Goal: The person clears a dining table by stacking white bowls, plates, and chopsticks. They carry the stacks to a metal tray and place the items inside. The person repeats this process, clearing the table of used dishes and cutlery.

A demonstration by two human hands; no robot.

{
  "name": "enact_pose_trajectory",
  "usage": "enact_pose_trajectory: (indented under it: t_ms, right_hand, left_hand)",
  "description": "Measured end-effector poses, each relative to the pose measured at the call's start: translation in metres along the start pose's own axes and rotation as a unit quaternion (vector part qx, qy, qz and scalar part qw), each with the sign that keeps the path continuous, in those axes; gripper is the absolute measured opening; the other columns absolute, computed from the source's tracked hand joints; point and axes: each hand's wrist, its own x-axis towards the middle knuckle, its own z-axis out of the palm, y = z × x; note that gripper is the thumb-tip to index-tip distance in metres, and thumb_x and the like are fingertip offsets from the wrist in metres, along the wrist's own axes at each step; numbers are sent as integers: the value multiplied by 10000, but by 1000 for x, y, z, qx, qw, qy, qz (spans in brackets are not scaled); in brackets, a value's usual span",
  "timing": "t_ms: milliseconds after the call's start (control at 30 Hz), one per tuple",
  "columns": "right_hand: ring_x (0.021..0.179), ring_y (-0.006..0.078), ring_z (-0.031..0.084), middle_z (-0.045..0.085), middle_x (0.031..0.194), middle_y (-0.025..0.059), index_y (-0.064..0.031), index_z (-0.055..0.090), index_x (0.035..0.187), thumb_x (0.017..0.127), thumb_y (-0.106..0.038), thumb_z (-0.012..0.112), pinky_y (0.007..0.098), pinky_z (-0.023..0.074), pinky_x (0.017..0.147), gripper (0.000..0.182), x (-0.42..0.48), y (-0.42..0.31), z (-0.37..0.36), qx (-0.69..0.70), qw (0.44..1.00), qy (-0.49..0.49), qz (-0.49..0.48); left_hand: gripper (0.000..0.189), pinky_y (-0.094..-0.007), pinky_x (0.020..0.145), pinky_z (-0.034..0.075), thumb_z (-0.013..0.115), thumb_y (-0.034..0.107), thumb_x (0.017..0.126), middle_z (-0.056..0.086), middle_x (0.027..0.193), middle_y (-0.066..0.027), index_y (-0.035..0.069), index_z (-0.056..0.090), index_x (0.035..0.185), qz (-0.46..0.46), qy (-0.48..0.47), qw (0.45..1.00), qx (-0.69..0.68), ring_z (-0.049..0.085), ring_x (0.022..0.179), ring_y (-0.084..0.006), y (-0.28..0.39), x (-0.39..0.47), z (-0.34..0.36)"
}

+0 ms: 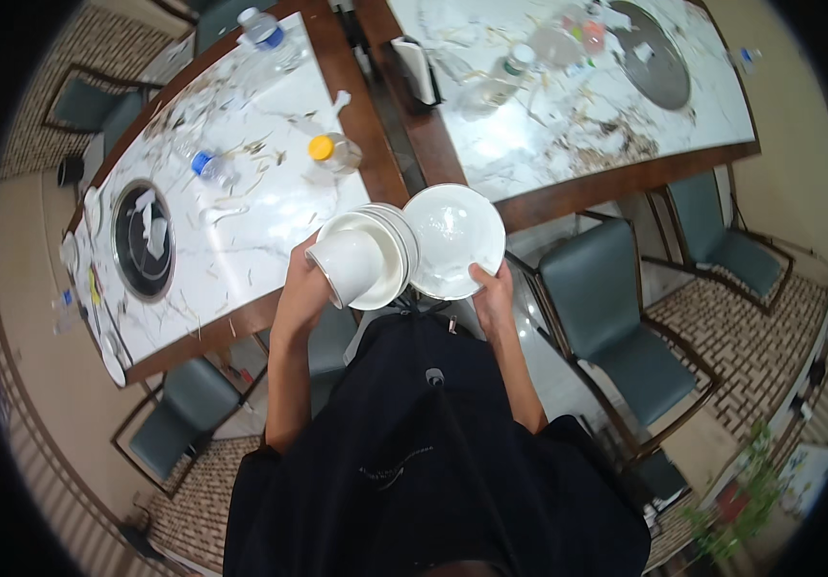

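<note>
A stack of white bowls (390,278) with a white cup (350,265) lying sideways in its top is held by my left hand (306,288) at the stack's left side. My right hand (490,292) grips the lower right rim of a round white plate (454,234), its thumb on the upper face. Stack and plate are side by side, their edges meeting or overlapping, in front of the dark apron. Beyond them, on the left marble-patterned table, a clear bottle with a yellow cap (335,153) and a white spoon (223,213) lie among scattered scraps.
Two brown-edged tables meet at a gap ahead. The left one bears plastic bottles (213,167) and a round black inset (143,241) with tissues. A tissue holder (416,72) and a grey round inset (650,54) are on the right one. Chairs (594,288) stand around.
</note>
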Motion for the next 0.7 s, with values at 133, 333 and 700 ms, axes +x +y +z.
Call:
enact_pose_trajectory:
  t_ms: [133,333,700]
  right_hand:
    - [1222,303,617,594,1359,185,38,451,1417,892,36,670,442,502,1056,570,-12,-12,-16,39,996,37,-67]
    - [1272,323,579,577,1383,183,52,422,1448,897,38,646,469,469,1105,595,-41,-23,-48,127,978,111,-124]
    - [1341,340,522,512,1456,217,77,394,1468,902,56,601,478,408,1167,603,-60,-66,-137,259,933,141,-205]
  left_hand:
    - [335,-301,796,579,604,29,938,716,1096,-105,-40,630,1264,-23,-66,998,6,690,931,-153,8,22,24]
    - [330,-318,838,582,578,25,958,709,1123,-115,-46,614,1278,-46,-140,989,7,695,972,-169,9,37,55]
    - [322,-306,846,573,571,48,955,713,1111,-104,-49,628,1257,-54,-180,979,82,691,970,-155,-4,66,141]
